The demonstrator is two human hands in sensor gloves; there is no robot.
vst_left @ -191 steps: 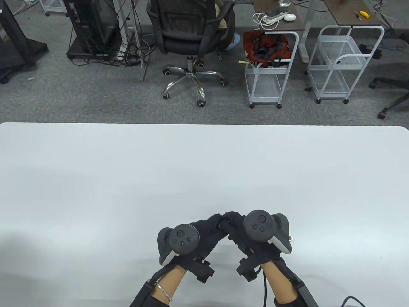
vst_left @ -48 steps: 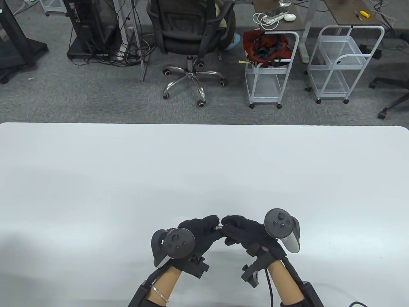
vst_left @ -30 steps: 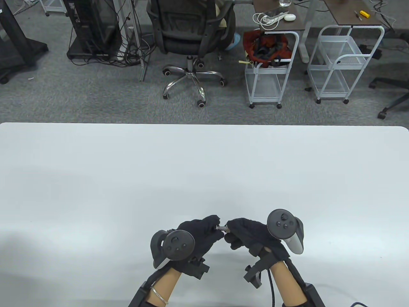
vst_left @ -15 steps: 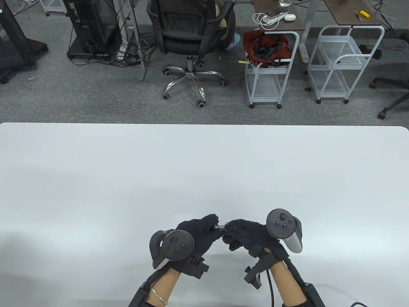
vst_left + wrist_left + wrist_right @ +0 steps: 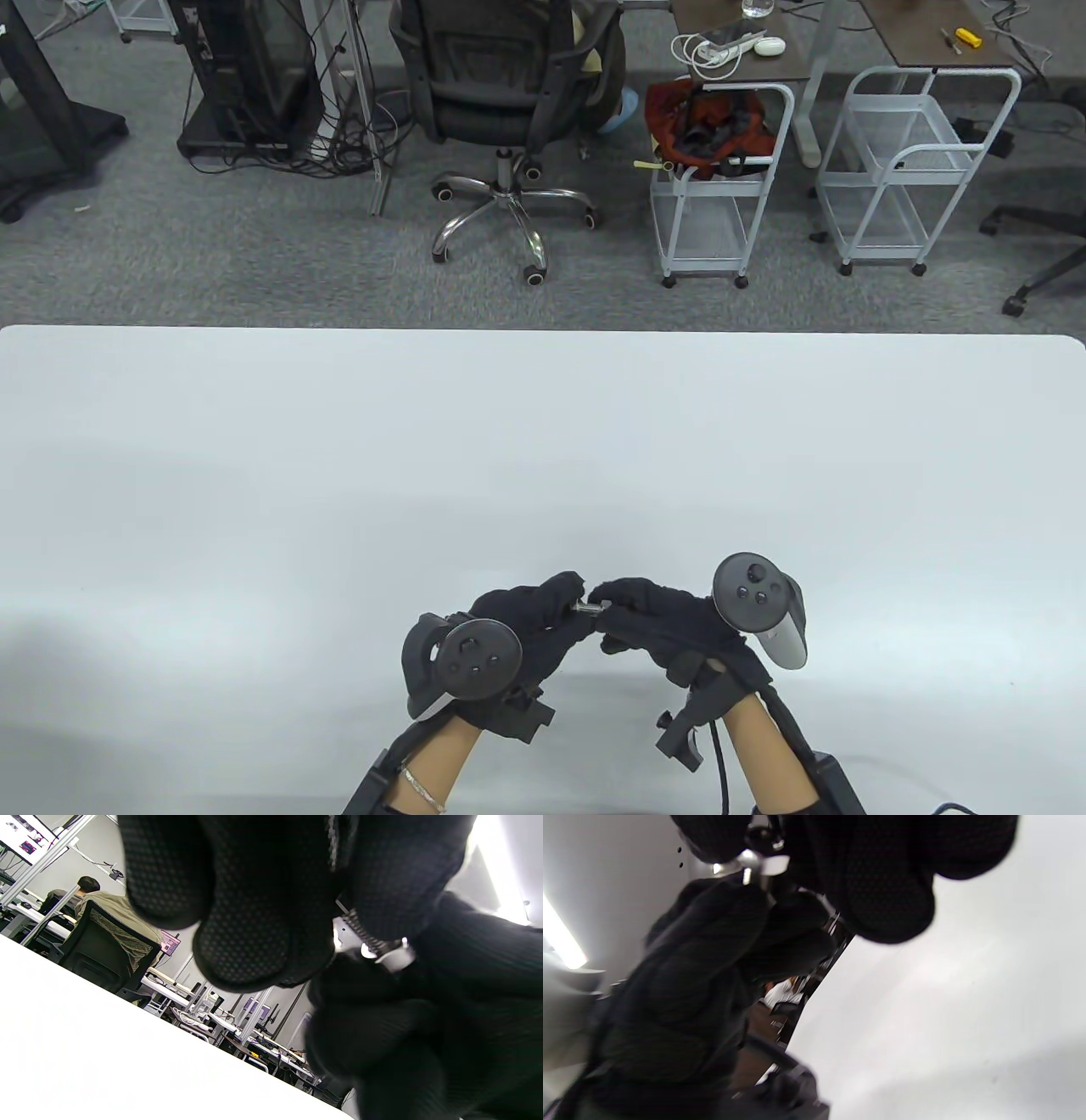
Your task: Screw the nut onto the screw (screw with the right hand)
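Together at six o'clock, the left hand (image 5: 526, 624) steadies the screw (image 5: 584, 607) so the right hand (image 5: 653, 620) can pinch and turn the nut (image 5: 392, 957).

The table view is looking steeply down; both tilted wrist views are looking closely at the shared screw (image 5: 368, 936).

Both gloves are black — the left hand (image 5: 530, 624) shows a fine dotted mesh weave up close, the right hand (image 5: 657, 620) a ribbed knit. The screw (image 5: 365, 935) is silvery metal, the nut (image 5: 396, 957) pale silver. The tabletop (image 5: 543, 441) is plain white; the trackers (image 5: 755, 594) dark grey.
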